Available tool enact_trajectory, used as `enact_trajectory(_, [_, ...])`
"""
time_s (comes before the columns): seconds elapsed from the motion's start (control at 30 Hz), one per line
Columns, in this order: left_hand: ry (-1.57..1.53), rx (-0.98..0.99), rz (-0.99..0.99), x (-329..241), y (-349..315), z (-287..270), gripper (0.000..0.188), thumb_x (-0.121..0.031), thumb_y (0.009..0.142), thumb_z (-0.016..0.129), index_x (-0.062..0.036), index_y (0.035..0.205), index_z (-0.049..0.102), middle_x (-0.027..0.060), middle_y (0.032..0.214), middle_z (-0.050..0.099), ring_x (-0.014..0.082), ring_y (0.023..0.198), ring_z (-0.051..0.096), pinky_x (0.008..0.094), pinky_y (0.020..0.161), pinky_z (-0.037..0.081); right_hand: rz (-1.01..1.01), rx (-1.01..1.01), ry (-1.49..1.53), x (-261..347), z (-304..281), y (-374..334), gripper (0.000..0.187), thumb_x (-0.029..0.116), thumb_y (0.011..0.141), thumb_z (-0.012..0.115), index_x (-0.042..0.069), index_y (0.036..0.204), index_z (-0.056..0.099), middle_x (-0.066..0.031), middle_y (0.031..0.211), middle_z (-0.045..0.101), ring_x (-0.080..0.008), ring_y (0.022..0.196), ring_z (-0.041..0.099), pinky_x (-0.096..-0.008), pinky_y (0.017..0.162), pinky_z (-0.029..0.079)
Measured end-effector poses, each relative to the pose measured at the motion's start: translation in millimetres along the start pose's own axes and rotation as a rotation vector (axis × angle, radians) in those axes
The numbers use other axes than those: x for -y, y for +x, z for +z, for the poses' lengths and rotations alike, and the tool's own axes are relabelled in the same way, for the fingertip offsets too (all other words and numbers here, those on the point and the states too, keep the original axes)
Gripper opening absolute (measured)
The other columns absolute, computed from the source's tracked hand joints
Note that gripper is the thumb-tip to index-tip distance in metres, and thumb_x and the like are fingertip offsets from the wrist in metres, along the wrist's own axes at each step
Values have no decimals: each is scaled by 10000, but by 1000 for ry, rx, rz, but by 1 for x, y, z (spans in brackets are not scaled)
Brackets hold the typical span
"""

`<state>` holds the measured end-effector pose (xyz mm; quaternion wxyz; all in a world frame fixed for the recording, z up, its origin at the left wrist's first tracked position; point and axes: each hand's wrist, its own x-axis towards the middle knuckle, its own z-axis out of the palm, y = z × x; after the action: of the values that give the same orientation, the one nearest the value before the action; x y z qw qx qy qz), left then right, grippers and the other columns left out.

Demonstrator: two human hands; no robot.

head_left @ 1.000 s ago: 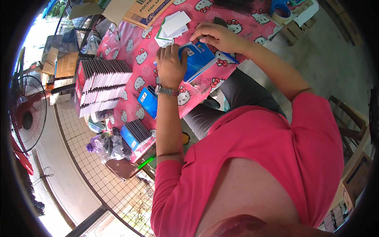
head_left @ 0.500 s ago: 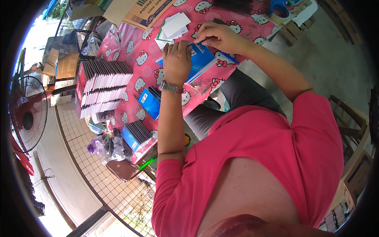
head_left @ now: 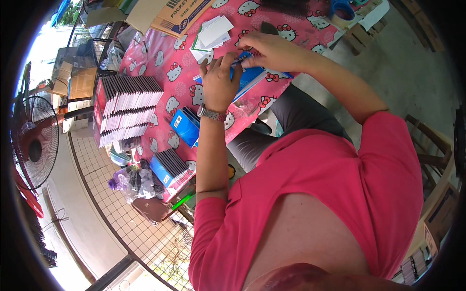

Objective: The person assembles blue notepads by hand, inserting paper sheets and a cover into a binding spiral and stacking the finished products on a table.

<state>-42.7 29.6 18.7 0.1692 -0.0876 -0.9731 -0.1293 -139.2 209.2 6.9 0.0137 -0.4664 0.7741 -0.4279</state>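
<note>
My left hand [head_left: 218,80], with a metal watch on its wrist, rests on a blue booklet [head_left: 250,77] lying on the pink patterned tablecloth [head_left: 165,63]. Its fingers pinch the booklet's upper edge. My right hand [head_left: 272,48] meets it from the right and grips the same edge, fingers curled over it. Much of the booklet is hidden under both hands. A loose pile of white cards [head_left: 211,34] lies just beyond my hands.
A large stack of dark-spined booklets [head_left: 124,109] fills the table's left end. Two smaller blue-covered stacks [head_left: 184,126] [head_left: 167,167] sit near the table edge. A cardboard box [head_left: 170,14], a tape roll [head_left: 342,9], a red fan [head_left: 34,145] and a wire fence [head_left: 145,233] surround the table.
My left hand has slid up the table from the booklet's left side to its top edge, meeting my right hand, which stayed roughly in place.
</note>
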Motion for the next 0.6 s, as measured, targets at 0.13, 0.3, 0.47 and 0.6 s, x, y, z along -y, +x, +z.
enact_trajectory(0.13, [-9, -28, 22, 5, 1, 3, 216, -164, 875, 647, -109, 1070, 572, 54, 974, 678, 275, 941, 625, 486, 1003, 352, 48, 123, 21, 7, -8, 5, 216, 175, 913, 621, 52, 1055, 516, -129, 1026, 595, -227, 915, 619, -365, 749, 475])
enact_trajectory(0.3, [-68, -45, 26, 4, 4, 3, 196, -197, 897, 637, -111, 1062, 578, 43, 967, 675, 269, 922, 625, 504, 1029, 328, -75, 102, 38, -7, -5, 5, 212, 174, 939, 582, 31, 1072, 502, -138, 925, 617, -244, 910, 646, -378, 729, 500])
enact_trajectory(0.47, [131, 19, -48, 6, -5, 4, 228, -319, 903, 623, -142, 1042, 590, 25, 1039, 657, 286, 1106, 564, 612, 1059, 277, 307, 269, 239, -49, -12, 35, 291, 219, 856, 676, 52, 1050, 536, -141, 1042, 615, -271, 1016, 622, -389, 811, 500])
enact_trajectory(0.6, [292, -132, -128, -7, -19, 5, 276, -315, 861, 683, -117, 1042, 616, 50, 1006, 633, 322, 1099, 522, 533, 993, 345, -192, 93, -555, -148, 13, 17, 344, 303, 772, 727, 76, 993, 591, -106, 1084, 619, -320, 1100, 573, -405, 908, 454])
